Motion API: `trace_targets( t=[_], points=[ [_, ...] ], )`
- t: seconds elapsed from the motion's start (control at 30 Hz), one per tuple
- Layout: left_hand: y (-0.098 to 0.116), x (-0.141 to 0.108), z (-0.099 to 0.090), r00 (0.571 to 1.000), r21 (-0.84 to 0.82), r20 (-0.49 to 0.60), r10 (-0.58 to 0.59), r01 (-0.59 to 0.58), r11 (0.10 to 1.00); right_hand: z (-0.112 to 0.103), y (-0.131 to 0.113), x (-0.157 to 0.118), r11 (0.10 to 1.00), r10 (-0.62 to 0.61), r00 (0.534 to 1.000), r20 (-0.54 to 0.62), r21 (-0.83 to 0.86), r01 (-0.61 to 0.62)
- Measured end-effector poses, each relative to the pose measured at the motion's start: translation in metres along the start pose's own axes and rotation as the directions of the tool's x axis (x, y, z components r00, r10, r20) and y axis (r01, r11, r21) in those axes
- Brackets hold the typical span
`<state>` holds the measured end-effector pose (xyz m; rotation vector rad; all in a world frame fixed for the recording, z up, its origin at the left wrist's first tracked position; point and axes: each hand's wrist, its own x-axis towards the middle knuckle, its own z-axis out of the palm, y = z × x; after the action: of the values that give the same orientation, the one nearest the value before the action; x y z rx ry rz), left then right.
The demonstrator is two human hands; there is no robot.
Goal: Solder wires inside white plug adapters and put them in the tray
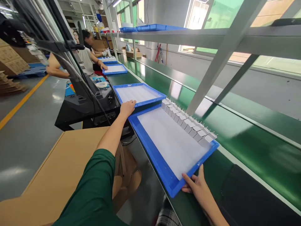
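A blue tray [150, 142] lined with a white sheet lies on the green conveyor belt [246, 150] in front of me. A row of several white plug-like chargers [188, 122] stands along its far edge. My left hand [127, 108] grips the tray's left near corner. My right hand [197, 186] holds the tray's right near corner, fingers on the rim. A second blue tray [138, 93], with only a white sheet in it, lies just beyond the first one.
A large cardboard box [68, 163] sits below my left arm. A black machine [84, 103] stands left of the belt. Further along, other people work at more blue trays [114, 69]. A grey shelf frame [211, 37] runs overhead.
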<state>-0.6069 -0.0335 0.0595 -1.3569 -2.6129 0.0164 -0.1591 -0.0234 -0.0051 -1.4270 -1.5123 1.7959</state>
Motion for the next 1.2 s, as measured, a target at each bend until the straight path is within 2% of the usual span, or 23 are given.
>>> trace_targets(
  t=[0.1,0.2,0.3,0.4,0.47,0.57,0.6,0.67,0.73,0.8,0.87,0.93,0.97,1.07,1.13,1.2],
  points=[
    [-0.022,-0.021,-0.035,0.989,0.054,-0.144,-0.017,0.025,0.998,0.017,-0.006,0.019,1.000,-0.020,0.997,0.070,0.013,0.020],
    [-0.047,-0.056,-0.079,0.947,0.119,-0.310,-0.081,0.123,0.985,0.044,-0.016,0.045,0.999,-0.048,0.990,0.131,0.031,0.044],
    [-0.066,-0.103,-0.123,0.896,0.184,-0.428,-0.123,0.219,0.958,0.085,-0.033,0.077,0.995,-0.096,0.979,0.180,0.019,0.094],
    [-0.075,-0.154,-0.157,0.835,0.254,-0.535,-0.128,0.304,0.918,0.139,-0.060,0.115,0.993,-0.116,0.964,0.239,-0.007,0.121],
    [-0.078,-0.186,-0.173,0.761,0.312,-0.646,-0.058,0.333,0.890,0.178,-0.084,0.142,0.991,-0.127,0.953,0.275,-0.013,0.136],
    [-0.077,-0.231,-0.189,0.614,0.424,-0.769,0.177,0.284,0.860,0.224,-0.120,0.177,0.984,-0.160,0.929,0.333,-0.015,0.175],
    [-0.075,-0.244,-0.191,0.581,0.447,-0.781,0.231,0.260,0.856,0.233,-0.129,0.186,0.982,-0.167,0.927,0.337,-0.026,0.186],
    [-0.071,-0.268,-0.192,0.543,0.478,-0.784,0.302,0.216,0.852,0.239,-0.139,0.200,0.975,-0.182,0.923,0.339,-0.057,0.213],
    [-0.064,-0.286,-0.186,0.527,0.506,-0.775,0.348,0.190,0.841,0.228,-0.140,0.208,0.965,-0.199,0.916,0.348,-0.096,0.245],
    [-0.054,-0.297,-0.174,0.528,0.523,-0.763,0.374,0.164,0.837,0.205,-0.135,0.210,0.949,-0.216,0.905,0.366,-0.139,0.282],
    [-0.039,-0.300,-0.157,0.533,0.502,-0.760,0.372,0.118,0.857,0.172,-0.130,0.209,0.928,-0.226,0.893,0.388,-0.194,0.319],
    [-0.022,-0.296,-0.137,0.523,0.462,-0.767,0.373,0.045,0.886,0.129,-0.125,0.204,0.897,-0.229,0.882,0.412,-0.263,0.355],
    [-0.012,-0.293,-0.126,0.539,0.444,-0.756,0.372,0.005,0.896,0.105,-0.122,0.201,0.878,-0.229,0.876,0.425,-0.299,0.374],
    [0.018,-0.283,-0.095,0.638,0.394,-0.679,0.364,-0.103,0.913,0.020,-0.107,0.180,0.815,-0.228,0.869,0.440,-0.402,0.418],
    [0.040,-0.280,-0.074,0.694,0.374,-0.605,0.391,-0.186,0.908,-0.040,-0.091,0.154,0.788,-0.219,0.873,0.435,-0.449,0.421],
    [0.064,-0.279,-0.056,0.750,0.336,-0.507,0.424,-0.282,0.899,-0.096,-0.072,0.116,0.788,-0.206,0.887,0.414,-0.468,0.401]
  ],
)
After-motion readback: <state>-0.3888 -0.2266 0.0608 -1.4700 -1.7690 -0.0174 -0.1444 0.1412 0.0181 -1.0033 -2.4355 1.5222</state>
